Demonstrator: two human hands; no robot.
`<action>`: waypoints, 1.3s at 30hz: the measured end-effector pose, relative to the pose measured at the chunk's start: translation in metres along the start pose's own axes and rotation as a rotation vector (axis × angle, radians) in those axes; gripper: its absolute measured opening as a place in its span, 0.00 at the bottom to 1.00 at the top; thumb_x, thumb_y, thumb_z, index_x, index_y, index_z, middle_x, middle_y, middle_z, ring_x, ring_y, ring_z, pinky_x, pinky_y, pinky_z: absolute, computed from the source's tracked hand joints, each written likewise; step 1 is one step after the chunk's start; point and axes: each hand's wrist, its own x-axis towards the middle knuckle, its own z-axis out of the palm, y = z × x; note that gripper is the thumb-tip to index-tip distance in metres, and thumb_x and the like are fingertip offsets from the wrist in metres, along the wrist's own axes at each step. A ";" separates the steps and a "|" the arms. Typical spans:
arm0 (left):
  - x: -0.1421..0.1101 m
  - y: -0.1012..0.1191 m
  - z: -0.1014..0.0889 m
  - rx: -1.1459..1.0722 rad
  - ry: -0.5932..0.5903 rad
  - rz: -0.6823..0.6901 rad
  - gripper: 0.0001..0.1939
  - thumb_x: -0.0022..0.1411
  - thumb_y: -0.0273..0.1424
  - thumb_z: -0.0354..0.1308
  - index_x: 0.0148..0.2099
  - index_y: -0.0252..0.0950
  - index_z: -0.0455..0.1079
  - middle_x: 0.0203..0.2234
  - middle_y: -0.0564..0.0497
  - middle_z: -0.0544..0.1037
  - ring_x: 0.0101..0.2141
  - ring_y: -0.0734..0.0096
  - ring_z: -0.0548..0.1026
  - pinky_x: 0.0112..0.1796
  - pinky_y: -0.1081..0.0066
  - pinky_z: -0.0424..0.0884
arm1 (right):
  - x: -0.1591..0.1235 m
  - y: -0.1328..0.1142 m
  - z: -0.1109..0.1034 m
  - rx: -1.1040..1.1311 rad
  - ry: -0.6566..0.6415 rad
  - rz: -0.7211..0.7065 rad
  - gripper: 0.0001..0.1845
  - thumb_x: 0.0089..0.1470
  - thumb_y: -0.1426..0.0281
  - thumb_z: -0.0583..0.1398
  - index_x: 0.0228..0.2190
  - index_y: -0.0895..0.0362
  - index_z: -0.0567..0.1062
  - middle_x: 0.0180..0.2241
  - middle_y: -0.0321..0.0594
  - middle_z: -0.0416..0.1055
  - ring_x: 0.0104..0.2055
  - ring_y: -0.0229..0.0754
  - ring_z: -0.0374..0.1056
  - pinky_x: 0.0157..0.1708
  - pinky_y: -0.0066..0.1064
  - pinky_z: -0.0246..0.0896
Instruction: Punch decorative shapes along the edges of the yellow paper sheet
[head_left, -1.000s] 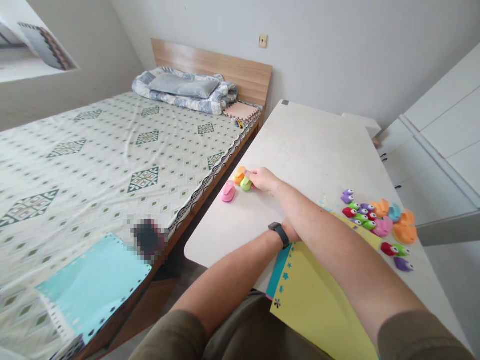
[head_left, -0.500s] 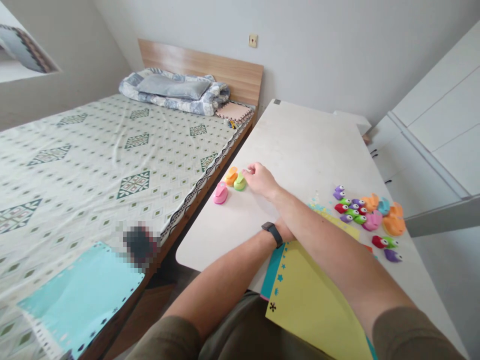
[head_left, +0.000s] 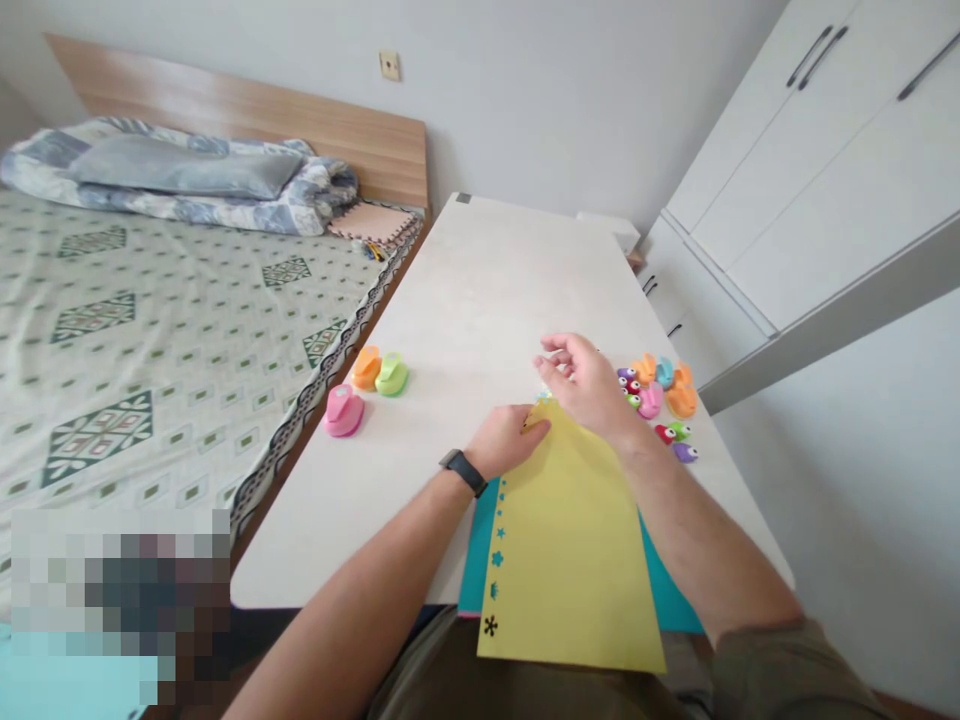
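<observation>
Yellow paper (head_left: pixel 570 560) is being pinched by the left hand (head_left: pixel 506 440) — best kept flat beneath the thumb — while the right hand (head_left: pixel 589 390) is being held half-open alongside.

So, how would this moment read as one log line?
left hand: holding yellow rectangular paper sheet | right hand: fingers loosely curled, nothing visible inside | beneath: teal paper sheet

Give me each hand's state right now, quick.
Left hand: closed on the yellow sheet near its far left corner, thumb on top.
Right hand: open, fingers loosely curled, nothing visible in it.
</observation>
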 end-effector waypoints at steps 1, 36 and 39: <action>-0.001 0.001 -0.001 0.027 -0.010 -0.003 0.17 0.67 0.40 0.57 0.28 0.35 0.70 0.21 0.53 0.71 0.23 0.73 0.65 0.27 0.70 0.57 | -0.002 0.017 -0.017 -0.045 0.063 0.049 0.20 0.62 0.55 0.63 0.51 0.53 0.74 0.51 0.48 0.76 0.42 0.47 0.75 0.41 0.42 0.71; 0.001 0.004 -0.002 -0.012 -0.065 -0.105 0.22 0.67 0.48 0.54 0.35 0.35 0.75 0.25 0.51 0.76 0.26 0.69 0.71 0.25 0.73 0.60 | -0.064 0.146 -0.123 -0.519 0.083 0.599 0.20 0.56 0.48 0.63 0.30 0.52 0.71 0.31 0.41 0.76 0.33 0.47 0.70 0.32 0.36 0.57; 0.001 0.007 -0.003 -0.034 -0.064 -0.120 0.22 0.66 0.49 0.55 0.34 0.35 0.75 0.24 0.52 0.75 0.25 0.70 0.70 0.24 0.73 0.59 | -0.066 0.147 -0.125 -0.484 0.136 0.583 0.20 0.57 0.49 0.63 0.30 0.52 0.71 0.31 0.40 0.76 0.33 0.47 0.69 0.33 0.36 0.59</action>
